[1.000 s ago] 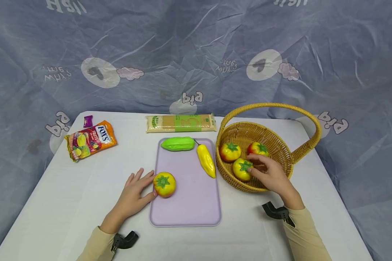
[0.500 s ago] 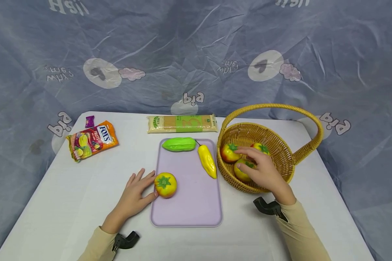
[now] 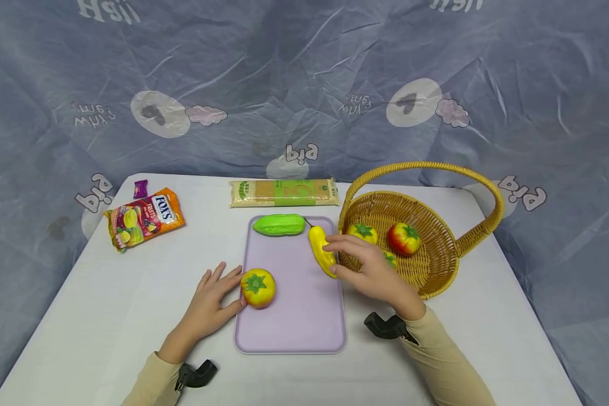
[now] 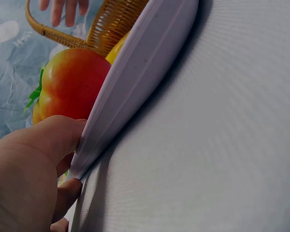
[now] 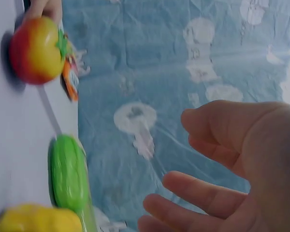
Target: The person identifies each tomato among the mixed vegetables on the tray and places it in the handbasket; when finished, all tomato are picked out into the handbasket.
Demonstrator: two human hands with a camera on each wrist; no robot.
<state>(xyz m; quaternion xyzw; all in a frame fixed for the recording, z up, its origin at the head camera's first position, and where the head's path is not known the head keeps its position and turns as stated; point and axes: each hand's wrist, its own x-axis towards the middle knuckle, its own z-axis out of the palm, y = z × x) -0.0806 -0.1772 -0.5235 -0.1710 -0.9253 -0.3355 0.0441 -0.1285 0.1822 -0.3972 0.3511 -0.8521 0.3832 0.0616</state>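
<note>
On the lilac tray [image 3: 294, 321] sits a yellow-red fruit [image 3: 258, 288] with a green leafy top, like a tomato. My left hand [image 3: 208, 307] rests at the tray's left edge beside this fruit, its fingers spread; in the left wrist view the thumb [image 4: 63, 135] touches the rim. My right hand [image 3: 370, 270] is held above the yellow pepper [image 3: 321, 248] and the basket's left side, fingers apart. Nothing lies between its fingers in the right wrist view. A green ribbed vegetable [image 3: 279, 225] lies at the tray's far edge.
The wicker basket [image 3: 441, 282] holds several like fruits, one redder [image 3: 404, 239], and its tall handle [image 3: 426, 164] arches over it. A packet of noodles [image 3: 284, 193] lies behind the tray. An orange candy bag [image 3: 144, 219] and a small purple sweet [image 3: 140, 189] lie far left.
My right hand has left the fruits in the basket and moved left to above the yellow pepper, carrying nothing. The redder fruit is uncovered now. My left hand stays in place.
</note>
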